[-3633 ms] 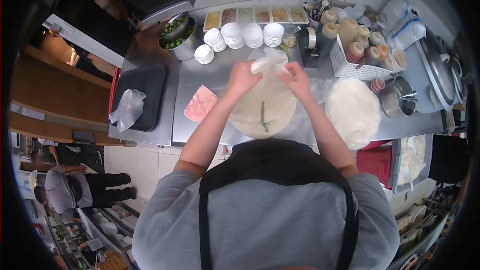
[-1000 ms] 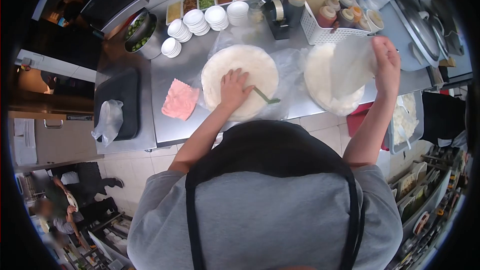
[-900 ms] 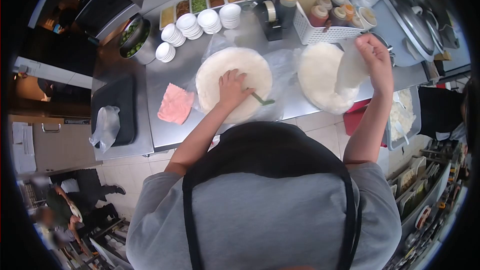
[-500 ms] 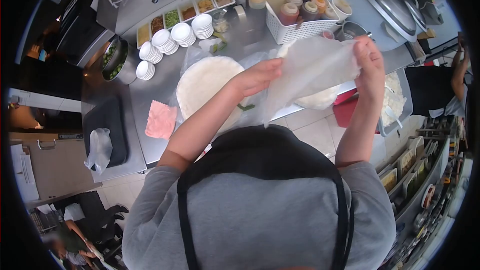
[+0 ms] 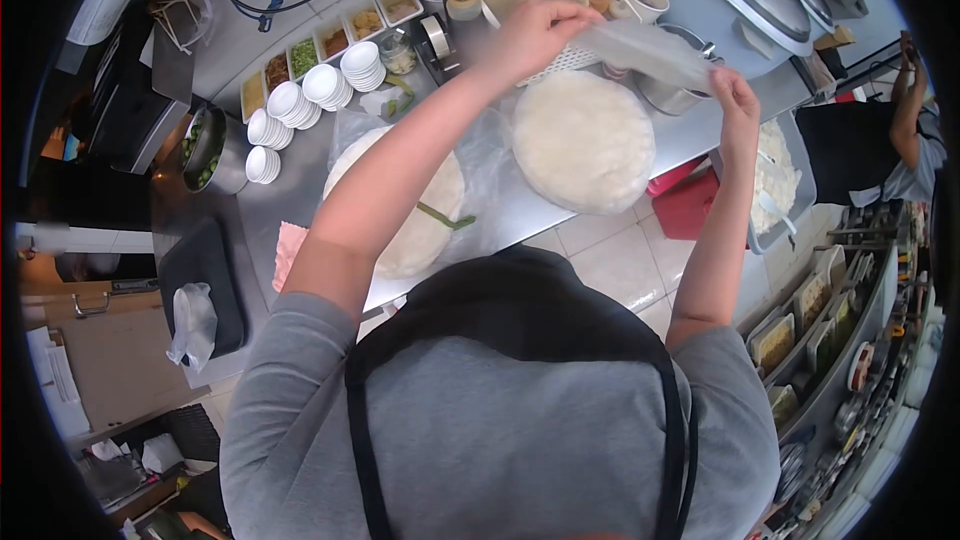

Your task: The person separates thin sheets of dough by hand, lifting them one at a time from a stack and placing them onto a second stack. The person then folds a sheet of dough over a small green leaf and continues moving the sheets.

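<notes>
Between my two raised hands a thin translucent sheet (image 5: 648,52) is stretched, blurred by motion. My left hand (image 5: 545,32) pinches its left end, over the bottle basket. The right end is pinched by my right hand (image 5: 735,95), beside a metal pot (image 5: 678,90). Below the sheet a round white stack of flat discs (image 5: 583,142) lies on the steel counter. Another round white stack (image 5: 415,225) sits on clear plastic to the left, partly hidden under my left forearm, with a green strip (image 5: 446,217) across it.
A white basket (image 5: 566,62) of sauce bottles, ingredient trays (image 5: 304,57) and stacked small white dishes (image 5: 325,87) line the back of the counter (image 5: 520,223). A pink cloth (image 5: 289,252) lies left. A rice tub (image 5: 778,180) and another person (image 5: 850,145) are at right.
Both hands have moved forward with the sheet, away from my body. The sheet has swung up off the right-hand stack, which now shows fully. The camera view has shifted slightly.
</notes>
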{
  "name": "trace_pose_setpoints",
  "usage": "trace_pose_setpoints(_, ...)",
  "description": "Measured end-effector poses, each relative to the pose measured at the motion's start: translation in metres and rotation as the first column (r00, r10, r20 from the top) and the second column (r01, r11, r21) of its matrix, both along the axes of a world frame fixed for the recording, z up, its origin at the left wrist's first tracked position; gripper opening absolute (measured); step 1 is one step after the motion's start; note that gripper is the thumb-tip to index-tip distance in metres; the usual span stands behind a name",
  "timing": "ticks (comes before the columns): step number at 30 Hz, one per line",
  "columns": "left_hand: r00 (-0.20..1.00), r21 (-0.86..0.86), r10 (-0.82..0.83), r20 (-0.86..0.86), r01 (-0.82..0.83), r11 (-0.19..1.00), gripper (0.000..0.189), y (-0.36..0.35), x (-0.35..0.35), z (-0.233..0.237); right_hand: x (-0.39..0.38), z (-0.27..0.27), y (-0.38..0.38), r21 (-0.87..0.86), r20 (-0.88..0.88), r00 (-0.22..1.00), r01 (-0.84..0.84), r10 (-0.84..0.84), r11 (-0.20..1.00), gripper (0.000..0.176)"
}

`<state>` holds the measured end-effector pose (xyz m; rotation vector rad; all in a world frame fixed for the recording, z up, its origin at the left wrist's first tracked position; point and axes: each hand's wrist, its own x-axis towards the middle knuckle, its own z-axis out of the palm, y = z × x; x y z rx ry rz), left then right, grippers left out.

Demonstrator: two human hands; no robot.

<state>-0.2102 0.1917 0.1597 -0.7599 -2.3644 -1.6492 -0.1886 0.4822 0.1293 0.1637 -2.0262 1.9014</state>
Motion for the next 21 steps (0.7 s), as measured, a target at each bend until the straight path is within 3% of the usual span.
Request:
trace_pose_setpoints(2,0.987,-0.115,0.021,-0.161,-0.040,0.993,0.025,-0.001,-0.004,-0.028,0.019,-0.008,0.000,0.179,0.103,0.994,0.030,-0.049,0.983,0.018)
trace_pose_setpoints(3,0.987,-0.117,0.022,-0.158,-0.041,0.992,0.025,-0.003,-0.003,-0.046,0.027,-0.022,0.001,0.237,0.148,0.989,-0.011,-0.025,0.971,0.018)
trace_pose_setpoints(5,0.980,-0.285,0.057,-0.193,-0.112,0.952,0.020,-0.008,0.009,-0.095,0.043,-0.062,0.001,0.383,0.174,0.985,-0.086,0.020,0.920,0.018)
trace_pose_setpoints(7,1.000,-0.321,0.001,-0.027,-0.010,0.947,0.021,-0.021,0.026,-0.153,0.064,-0.096,-0.007,0.516,0.227,0.971,-0.184,0.074,0.836,0.019)
trace_pose_setpoints(9,0.976,-0.212,-0.009,0.218,0.056,0.976,0.021,-0.036,0.052,-0.203,0.081,-0.107,-0.016,0.548,0.304,0.946,-0.268,0.110,0.793,0.019)
trace_pose_setpoints(10,0.975,-0.217,0.005,0.223,0.045,0.975,0.021,-0.044,0.066,-0.204,0.086,-0.109,-0.021,0.583,0.346,0.932,-0.307,0.112,0.752,0.019)
trace_pose_setpoints(12,0.992,-0.479,0.099,-0.083,-0.127,0.868,0.022,-0.068,0.097,-0.200,0.085,-0.109,-0.035,0.602,0.394,0.909,-0.368,0.136,0.708,0.018)
trace_pose_setpoints(14,0.969,-0.459,0.245,-0.031,-0.232,0.858,0.021,-0.097,0.128,-0.189,0.076,-0.101,-0.057,0.480,0.529,0.832,-0.455,0.166,0.750,0.018)
trace_pose_setpoints(16,0.919,-0.438,0.394,0.015,-0.348,0.829,0.021,-0.131,0.158,-0.184,0.067,-0.100,-0.093,0.458,0.488,0.832,-0.501,0.264,0.735,0.018)
trace_pose_setpoints(18,0.761,-0.350,0.647,0.047,-0.594,0.724,0.026,-0.170,0.189,-0.190,0.060,-0.101,-0.134,0.320,0.408,0.794,-0.586,0.450,0.744,0.019)
trace_pose_setpoints(19,0.742,-0.354,0.669,0.045,-0.614,0.705,0.026,-0.190,0.204,-0.197,0.057,-0.108,-0.155,0.276,0.390,0.744,-0.657,0.543,0.701,0.020)
trace_pose_setpoints(21,0.422,-0.376,0.906,-0.034,-0.845,0.379,0.031,-0.224,0.236,-0.210,0.056,-0.121,-0.198,0.212,0.442,0.636,-0.760,0.633,0.615,0.020)
